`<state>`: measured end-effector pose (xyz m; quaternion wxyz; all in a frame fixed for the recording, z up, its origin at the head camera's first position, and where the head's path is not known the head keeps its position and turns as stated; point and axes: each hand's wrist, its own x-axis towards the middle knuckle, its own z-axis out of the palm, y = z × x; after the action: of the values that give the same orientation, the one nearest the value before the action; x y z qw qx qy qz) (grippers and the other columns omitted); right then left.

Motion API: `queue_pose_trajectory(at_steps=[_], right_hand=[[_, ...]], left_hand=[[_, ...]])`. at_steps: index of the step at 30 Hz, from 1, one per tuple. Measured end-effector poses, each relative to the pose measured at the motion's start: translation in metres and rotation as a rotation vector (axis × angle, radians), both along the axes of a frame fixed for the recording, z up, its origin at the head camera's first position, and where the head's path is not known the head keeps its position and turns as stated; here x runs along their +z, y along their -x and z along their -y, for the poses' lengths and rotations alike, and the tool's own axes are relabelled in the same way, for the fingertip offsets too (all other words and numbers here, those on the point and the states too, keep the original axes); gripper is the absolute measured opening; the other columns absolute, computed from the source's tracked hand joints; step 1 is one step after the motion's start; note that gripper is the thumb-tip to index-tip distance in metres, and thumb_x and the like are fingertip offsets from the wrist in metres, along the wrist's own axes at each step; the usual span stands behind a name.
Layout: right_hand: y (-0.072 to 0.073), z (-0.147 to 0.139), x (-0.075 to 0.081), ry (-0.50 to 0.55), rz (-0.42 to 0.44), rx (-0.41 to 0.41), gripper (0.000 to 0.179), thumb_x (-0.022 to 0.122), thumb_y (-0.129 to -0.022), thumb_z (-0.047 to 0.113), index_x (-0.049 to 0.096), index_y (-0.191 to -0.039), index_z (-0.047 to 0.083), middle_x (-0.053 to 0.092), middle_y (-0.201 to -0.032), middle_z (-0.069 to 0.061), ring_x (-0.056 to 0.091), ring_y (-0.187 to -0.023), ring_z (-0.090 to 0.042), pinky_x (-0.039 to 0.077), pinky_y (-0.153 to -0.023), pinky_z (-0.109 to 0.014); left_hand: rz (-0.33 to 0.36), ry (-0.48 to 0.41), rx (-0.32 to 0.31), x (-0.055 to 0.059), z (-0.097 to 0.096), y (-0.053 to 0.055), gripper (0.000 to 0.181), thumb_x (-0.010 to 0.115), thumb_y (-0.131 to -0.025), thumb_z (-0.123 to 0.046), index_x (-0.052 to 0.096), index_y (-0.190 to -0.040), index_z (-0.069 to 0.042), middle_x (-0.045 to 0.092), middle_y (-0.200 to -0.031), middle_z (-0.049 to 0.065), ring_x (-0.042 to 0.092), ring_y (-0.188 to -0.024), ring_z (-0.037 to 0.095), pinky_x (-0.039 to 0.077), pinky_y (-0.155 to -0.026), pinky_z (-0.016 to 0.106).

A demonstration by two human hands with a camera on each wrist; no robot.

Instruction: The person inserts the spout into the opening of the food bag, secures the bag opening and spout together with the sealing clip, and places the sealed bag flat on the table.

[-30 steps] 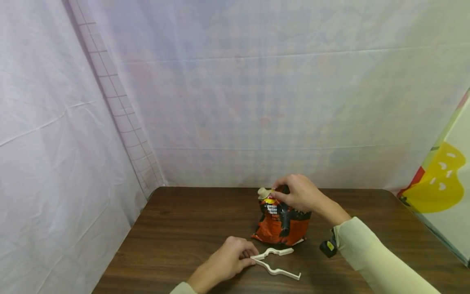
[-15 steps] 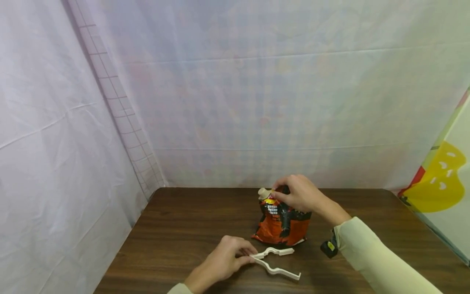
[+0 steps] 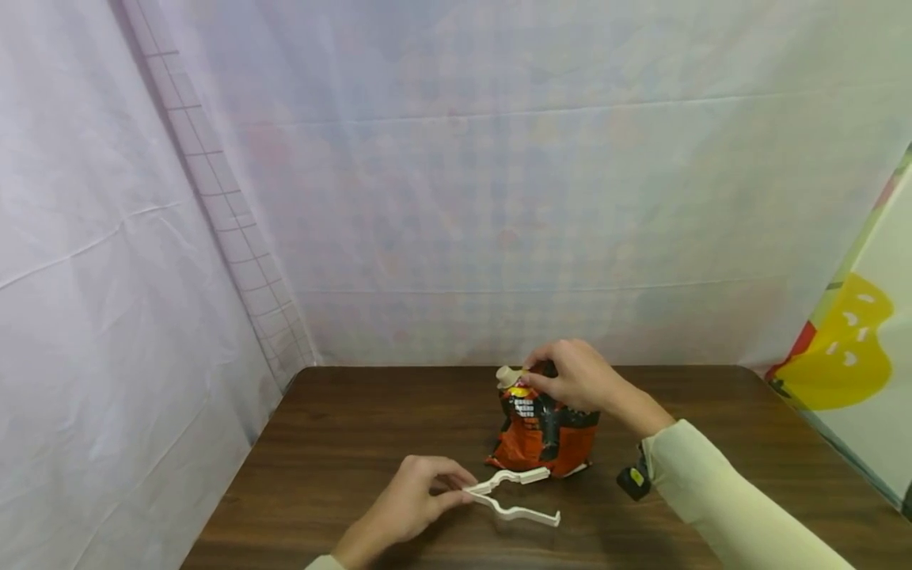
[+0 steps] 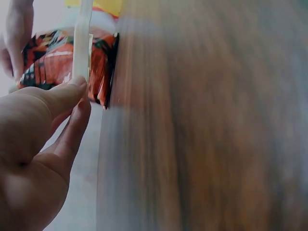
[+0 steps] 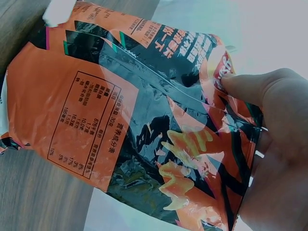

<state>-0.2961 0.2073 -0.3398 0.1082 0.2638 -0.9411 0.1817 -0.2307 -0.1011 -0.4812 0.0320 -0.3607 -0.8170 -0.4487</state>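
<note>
An orange and black snack bag (image 3: 545, 443) stands upright on the table, printed with yellow crisps in the right wrist view. My right hand (image 3: 580, 378) pinches its top edge between thumb and fingers. A beige spout-like piece (image 3: 507, 378) sticks out at the bag's top left corner, beside my right fingertips. In front of the bag, my left hand (image 3: 409, 503) pinches the hinge end of a white bag clip (image 3: 523, 514). The clip's two arms are spread apart, pointing right, each with a curved bend midway. In the left wrist view, the clip overlaps the bag.
The dark wooden table (image 3: 356, 427) runs back to a pale hanging curtain (image 3: 456, 198). A small black device (image 3: 632, 481) hangs at my right wrist. To the far right, a yellow shape (image 3: 841, 356) shows on a white panel.
My left hand has moved left and slightly up with the clip, its arms still spread. My right hand keeps its pinch on the bag's top; the view has shifted a little.
</note>
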Motion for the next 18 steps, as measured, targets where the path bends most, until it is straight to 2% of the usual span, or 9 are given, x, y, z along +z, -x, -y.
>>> queue_pose_trajectory(at_steps=[6, 12, 18], right_hand=[[0.001, 0.005, -0.001, 0.012, 0.025, 0.016, 0.016, 0.078, -0.101, 0.033, 0.083, -0.107, 0.020, 0.080, -0.091, 0.010, 0.058, -0.062, -0.003, 0.050, -0.065, -0.029], [0.003, 0.007, -0.001, 0.008, 0.016, 0.021, 0.015, 0.078, -0.101, 0.033, 0.083, -0.107, 0.020, 0.080, -0.092, 0.011, 0.061, -0.067, -0.002, 0.054, -0.069, -0.032], [0.004, 0.007, -0.002, 0.008, 0.012, 0.021, 0.013, 0.079, -0.101, 0.033, 0.083, -0.106, 0.022, 0.080, -0.092, 0.011, 0.062, -0.069, -0.001, 0.054, -0.070, -0.032]], left_hand=[[0.073, -0.089, 0.035, -0.005, 0.019, 0.004, 0.014, 0.085, -0.093, -0.013, 0.083, -0.106, -0.012, 0.083, -0.102, 0.002, 0.077, -0.091, 0.005, 0.065, -0.084, 0.023], [0.137, -0.149, 0.041, -0.007, 0.037, 0.006, 0.017, 0.086, -0.093, -0.014, 0.083, -0.109, -0.011, 0.083, -0.105, 0.006, 0.078, -0.093, 0.008, 0.066, -0.084, 0.025], [0.124, -0.194, 0.035, -0.009, 0.047, 0.009, 0.018, 0.086, -0.093, -0.015, 0.082, -0.110, -0.009, 0.083, -0.104, 0.011, 0.079, -0.093, 0.009, 0.066, -0.082, 0.027]])
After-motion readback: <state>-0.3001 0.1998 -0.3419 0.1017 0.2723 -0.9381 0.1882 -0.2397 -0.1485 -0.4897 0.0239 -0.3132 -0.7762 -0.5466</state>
